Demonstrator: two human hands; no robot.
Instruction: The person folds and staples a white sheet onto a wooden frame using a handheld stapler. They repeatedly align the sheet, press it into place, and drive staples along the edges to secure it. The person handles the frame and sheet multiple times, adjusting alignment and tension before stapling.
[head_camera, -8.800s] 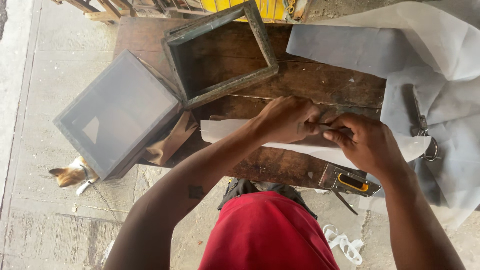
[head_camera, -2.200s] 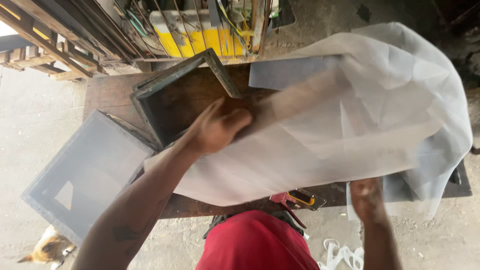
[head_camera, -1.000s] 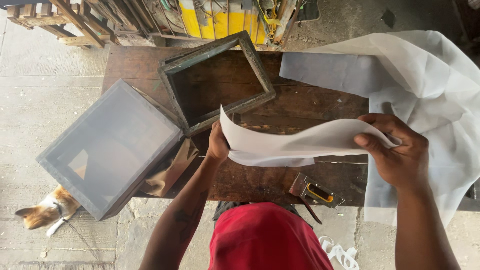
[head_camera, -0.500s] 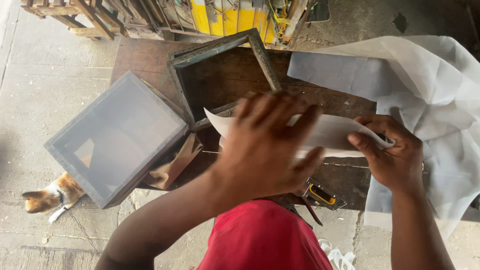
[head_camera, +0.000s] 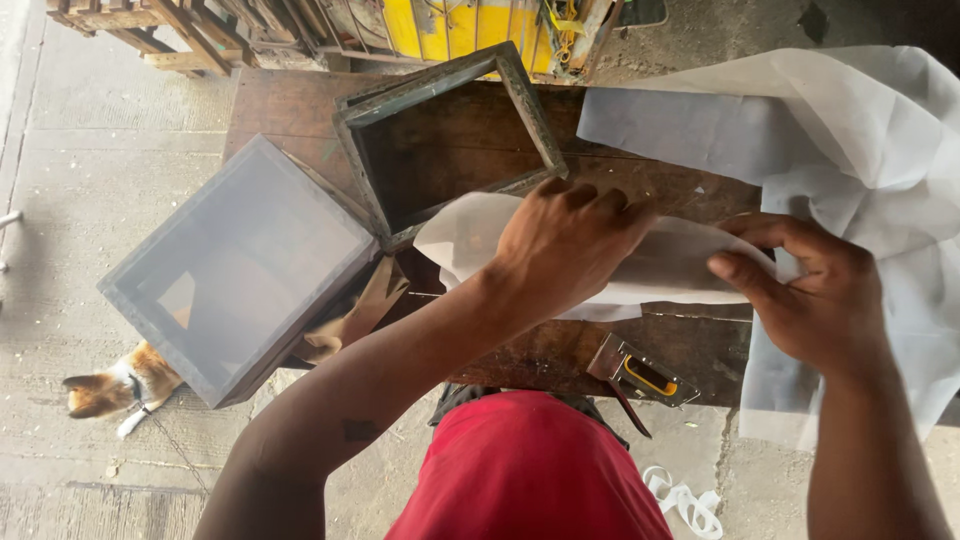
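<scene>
Left hand (head_camera: 565, 240) presses the white cloth (head_camera: 650, 270) flat at the bench (head_camera: 560, 350) front edge while right hand (head_camera: 810, 290) fingers pinch its end taut

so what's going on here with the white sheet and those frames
A person in a red shirt stands at a worn wooden table, handling a piece of white mesh fabric. The left hand presses flat on it while the right hand pinches its other end. An empty wooden frame lies just beyond, a frame with mesh stretched over it hangs off the table's left edge, and a staple gun sits near the front edge.
</scene>
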